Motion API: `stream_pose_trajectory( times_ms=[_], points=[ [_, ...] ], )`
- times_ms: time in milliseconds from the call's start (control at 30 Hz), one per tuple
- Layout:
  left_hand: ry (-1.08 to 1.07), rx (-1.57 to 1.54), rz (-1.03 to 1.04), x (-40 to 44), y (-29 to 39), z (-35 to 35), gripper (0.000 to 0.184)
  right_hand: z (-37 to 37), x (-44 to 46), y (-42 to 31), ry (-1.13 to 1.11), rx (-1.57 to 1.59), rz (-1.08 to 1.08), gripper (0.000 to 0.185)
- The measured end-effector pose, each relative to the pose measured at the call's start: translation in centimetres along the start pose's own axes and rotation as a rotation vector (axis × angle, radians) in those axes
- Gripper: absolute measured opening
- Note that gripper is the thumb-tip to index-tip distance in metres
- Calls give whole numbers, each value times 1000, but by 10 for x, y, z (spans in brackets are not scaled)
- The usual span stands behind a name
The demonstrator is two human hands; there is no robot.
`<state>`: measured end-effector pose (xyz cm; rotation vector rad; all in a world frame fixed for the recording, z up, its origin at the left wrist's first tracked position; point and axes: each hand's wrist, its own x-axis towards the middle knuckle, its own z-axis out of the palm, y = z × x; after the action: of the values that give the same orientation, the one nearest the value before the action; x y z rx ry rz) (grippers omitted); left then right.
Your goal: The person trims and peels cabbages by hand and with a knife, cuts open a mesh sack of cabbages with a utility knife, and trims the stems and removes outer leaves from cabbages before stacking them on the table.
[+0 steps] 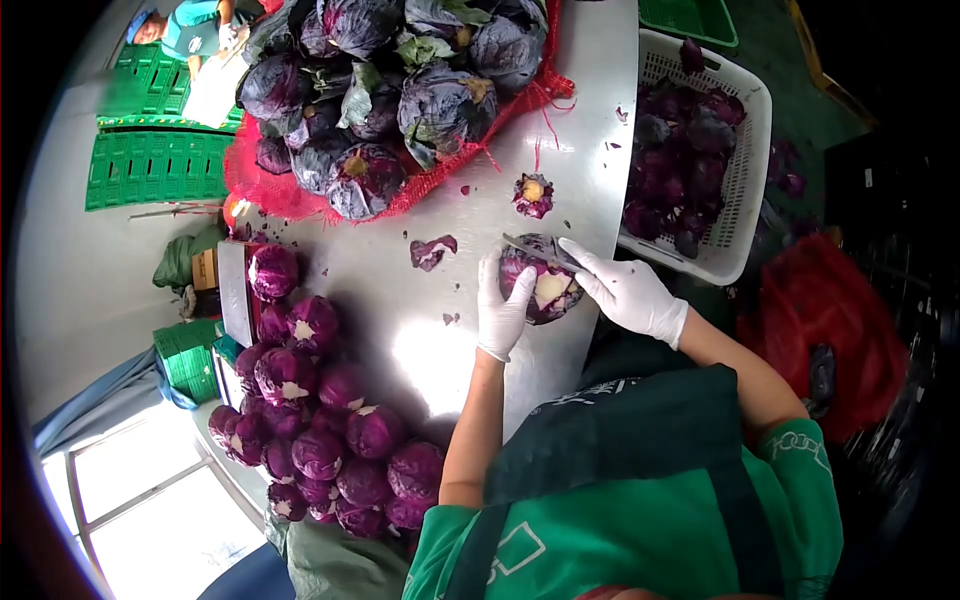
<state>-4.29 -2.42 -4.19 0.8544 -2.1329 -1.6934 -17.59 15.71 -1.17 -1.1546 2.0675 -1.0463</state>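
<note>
A red cabbage (550, 289) with a pale cut base lies on the metal table (400, 270). My left hand (502, 308), in a white glove, grips its left side. In my gloved right hand (628, 290) is a knife (538, 250), its blade lying across the top of the cabbage; the handle is hidden by the fingers. A cut-off stem piece (533, 195) rests just beyond the cabbage, and a loose purple leaf (433, 253) lies to the left of it.
Untrimmed cabbages (445, 108) are heaped on a red net (262, 180) at the far side. Trimmed cabbages (317, 453) are piled at the left. A white basket (755, 170) of purple leaves stands at the right. Another person (190, 38) is at the upper left.
</note>
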Motion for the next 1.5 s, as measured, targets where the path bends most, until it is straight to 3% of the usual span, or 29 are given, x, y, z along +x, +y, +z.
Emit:
stream_pose_trajectory(
  times_ms=[200, 267, 400, 467, 500, 533, 633, 700, 733, 867, 933, 1067, 1200, 1300, 1400, 1467, 1500],
  points=[
    [-72, -57, 22, 8, 11, -4, 57, -4, 21, 3, -131, -166, -14, 47],
    [-68, -28, 54, 9, 4, -5, 57, 8, 24, 23, 65, -125, -201, 46],
    [-72, 82, 130, 8, 4, -7, 58, 11, 30, 36, 103, -2, -160, 41],
    [-115, 108, 125, 2, 9, -5, 60, -7, 48, 42, 125, 157, 264, 40],
    [-142, 265, 241, -1, 19, -4, 60, -12, 60, 65, 66, 33, 282, 43],
    [-123, 309, 303, -3, 19, -2, 61, -8, 64, 79, 161, -40, 170, 39],
    [-67, 142, 178, -8, 6, -4, 60, -12, 65, 74, 117, 254, 332, 39],
    [-35, 46, 98, -9, 0, -8, 58, -21, 55, 46, 176, 115, 366, 46],
    [-27, 48, 100, -6, 1, -8, 58, -14, 42, 40, 271, 95, 171, 48],
    [-35, 6, 68, -7, -3, -3, 57, 5, 7, -5, 301, 86, -73, 43],
    [16, 75, 28, -11, -7, -2, 58, 7, -1, -18, 152, 4, 1, 46],
    [47, 139, 74, -13, -1, 4, 59, 17, 1, -15, 77, -102, 35, 49],
    [64, 113, 33, -14, 0, 6, 61, 14, 4, -17, 173, -249, -36, 43],
    [35, 135, 91, -11, 2, 6, 60, 25, 9, -1, 314, -124, -51, 39],
    [18, 251, 226, -16, 11, 9, 58, 23, 31, 56, 399, -46, 219, 35],
    [30, 205, 172, -18, 7, 9, 58, 4, 33, 50, 386, 39, 157, 36],
    [33, 205, 170, -17, 6, 7, 58, -8, 28, 30, 243, 22, 186, 40]
  ],
)
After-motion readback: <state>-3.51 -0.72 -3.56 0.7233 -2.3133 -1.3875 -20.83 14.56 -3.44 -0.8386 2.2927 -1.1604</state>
